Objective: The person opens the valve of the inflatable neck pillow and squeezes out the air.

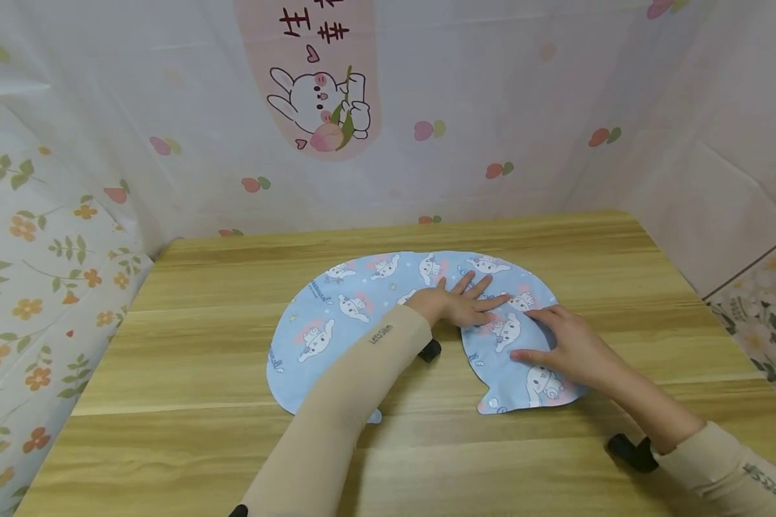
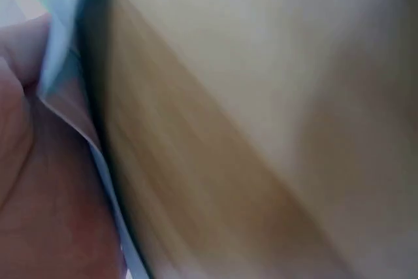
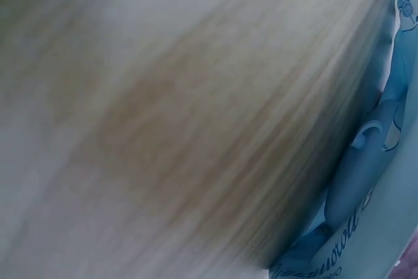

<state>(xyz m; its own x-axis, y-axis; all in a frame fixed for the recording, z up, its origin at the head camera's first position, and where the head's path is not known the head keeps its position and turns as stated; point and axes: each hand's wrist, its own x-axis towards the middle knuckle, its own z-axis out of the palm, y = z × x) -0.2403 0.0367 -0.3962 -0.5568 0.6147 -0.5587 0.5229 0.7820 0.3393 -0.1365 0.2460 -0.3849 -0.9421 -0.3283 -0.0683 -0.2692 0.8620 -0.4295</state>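
Observation:
A blue, arch-shaped piece of fabric [image 1: 326, 309] printed with white long-eared cartoon dogs lies on the table, its two ends toward the near edge. My left hand [image 1: 462, 305] rests on its right half with fingers spread. Just to the right, my right hand [image 1: 572, 348] touches the same end, thumb and forefinger apart on the cloth. In the left wrist view the fabric's thin edge [image 2: 98, 155] runs beside the left palm [image 2: 59, 194]. The right wrist view shows rumpled blue fabric [image 3: 366, 181] along its right side; the right fingers are hidden there.
The wood-grain table [image 1: 187, 345] extends around the fabric. Behind it hangs a pale printed curtain [image 1: 465, 86], and a flowered cloth [image 1: 32, 287] hangs at the left. Black wrist-camera mounts [image 1: 632, 452] sit beneath the forearms.

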